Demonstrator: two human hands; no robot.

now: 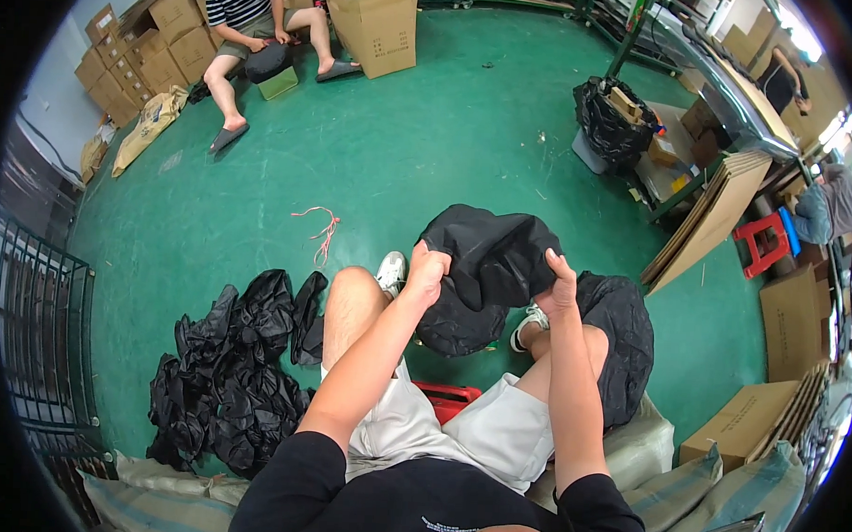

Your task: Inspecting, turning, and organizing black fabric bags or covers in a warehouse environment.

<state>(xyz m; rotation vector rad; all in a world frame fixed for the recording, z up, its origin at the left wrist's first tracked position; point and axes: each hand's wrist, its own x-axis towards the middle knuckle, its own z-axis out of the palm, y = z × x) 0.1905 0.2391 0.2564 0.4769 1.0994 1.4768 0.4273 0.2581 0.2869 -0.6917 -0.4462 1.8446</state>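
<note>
The left hand point(429, 274) grips the left edge of the black cloth piece point(492, 254), fingers curled over it, while the right hand point(558, 287) pinches its right edge, thumb up and fingers partly hidden. With only the edges held, the slack middle could fold in on itself or twist if one hand pulls harder than the other, and the right pinch looks the likelier to slip, since it seems to take little fabric. The cloth lies between the two hands, bulging forward beyond them above the floor. A rounded dark section point(461, 329) hangs or lies just below it, between the knees; whether it is joined I cannot tell, and if it is separate, it could get caught up. Farther out, more black fabric point(620, 348) sits against the right leg, and a loose black heap point(234, 381) spreads beside the left one; a dropped piece could blend into either. A pink cord point(326, 232) lies ahead on the green floor point(392, 152), where it might snag a foot.
</note>
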